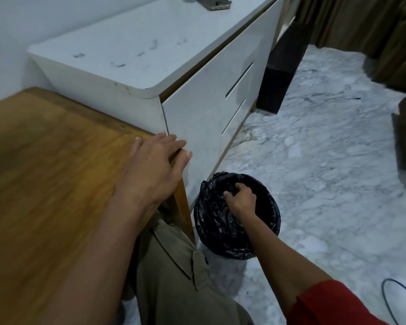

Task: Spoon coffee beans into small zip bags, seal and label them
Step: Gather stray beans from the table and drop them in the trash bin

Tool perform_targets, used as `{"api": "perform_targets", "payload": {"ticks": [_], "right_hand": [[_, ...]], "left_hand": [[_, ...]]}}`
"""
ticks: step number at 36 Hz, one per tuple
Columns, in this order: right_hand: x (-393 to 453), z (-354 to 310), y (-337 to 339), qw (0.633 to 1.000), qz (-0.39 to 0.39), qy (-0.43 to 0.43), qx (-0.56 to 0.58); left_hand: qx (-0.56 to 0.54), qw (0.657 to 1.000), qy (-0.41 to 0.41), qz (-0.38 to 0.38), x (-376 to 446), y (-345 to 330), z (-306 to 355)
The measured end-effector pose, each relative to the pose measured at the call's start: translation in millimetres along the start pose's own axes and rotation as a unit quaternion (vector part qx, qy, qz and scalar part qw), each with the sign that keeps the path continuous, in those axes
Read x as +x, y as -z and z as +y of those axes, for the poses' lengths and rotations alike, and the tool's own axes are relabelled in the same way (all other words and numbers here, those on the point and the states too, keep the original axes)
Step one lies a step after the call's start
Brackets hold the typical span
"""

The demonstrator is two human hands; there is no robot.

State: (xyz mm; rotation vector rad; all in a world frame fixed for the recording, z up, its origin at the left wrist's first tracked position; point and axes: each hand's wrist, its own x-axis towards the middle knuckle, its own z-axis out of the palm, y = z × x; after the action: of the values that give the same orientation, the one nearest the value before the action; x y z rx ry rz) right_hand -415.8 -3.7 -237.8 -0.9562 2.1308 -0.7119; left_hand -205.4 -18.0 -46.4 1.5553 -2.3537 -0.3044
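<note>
Fingers point(231, 195) of the right hand point(240, 199) curl closed into the thin, soft bin liner point(211, 214) at 5 o'clock; left hand point(155, 165) lies open on the worktop point(45, 160) corner. Beans and bags: unseen.

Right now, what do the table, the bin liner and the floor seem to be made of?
The table looks like wood or wood veneer, showing warm brown grain under a smooth finish. The bin liner seems thin black plastic, crinkled and glossy. The floor looks like polished marble or marble-look tile, with grey veining.
</note>
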Motion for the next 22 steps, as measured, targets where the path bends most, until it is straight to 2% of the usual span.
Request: {"api": "perform_targets", "payload": {"ticks": [6,11,17,19,22], "right_hand": [[-25.2,-36.7,16.3,0.997,0.015,0.042,0.057],[-66.5,-82.8,42.6,0.981,0.057,0.088,0.161],[-139.1,-152.1,66.0,0.929,0.123,0.250,0.243],[-164.9,-174.6,62.1,0.914,0.103,0.312,0.239],[-200.7,-205.1,40.8,0.901,0.024,0.371,0.224]], "left_hand": [[-0.007,1.000,0.002,-0.004,-1.8,2.2,1.8],[-0.028,1.000,0.005,-0.006,-5.8,4.4,2.5],[-0.088,0.995,0.039,0.032,-28.4,19.4,-6.5],[-0.104,0.991,0.067,0.048,-45.4,30.8,-14.3],[-0.125,0.985,0.092,0.077,-76.7,51.0,-37.1]]}}
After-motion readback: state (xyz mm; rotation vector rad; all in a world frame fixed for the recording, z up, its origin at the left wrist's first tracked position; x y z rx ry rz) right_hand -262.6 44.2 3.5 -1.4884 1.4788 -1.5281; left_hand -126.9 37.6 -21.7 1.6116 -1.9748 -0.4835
